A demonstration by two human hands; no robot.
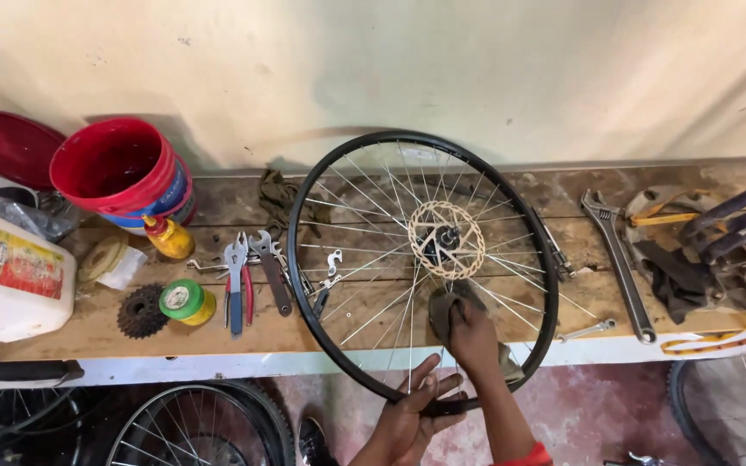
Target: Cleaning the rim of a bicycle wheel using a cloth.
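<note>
Head view: my left hand holds the bicycle wheel by its lower rim, fingers spread along it; the wheel stands at the workbench's front edge. My right hand presses a dark rag, fingers closed on it, against the spokes below the disc rotor (hub centre). Wrenches lie to the left.

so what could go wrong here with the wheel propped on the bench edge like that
The wheel stands upright with only the left hand steadying its rim at the bottom; if that hold loosens it could tip or roll off the workbench. The right hand presses a rag through the spokes, so fingers or cloth could snag if the wheel turns. Wiping near the disc rotor might smear grime onto it.
</note>
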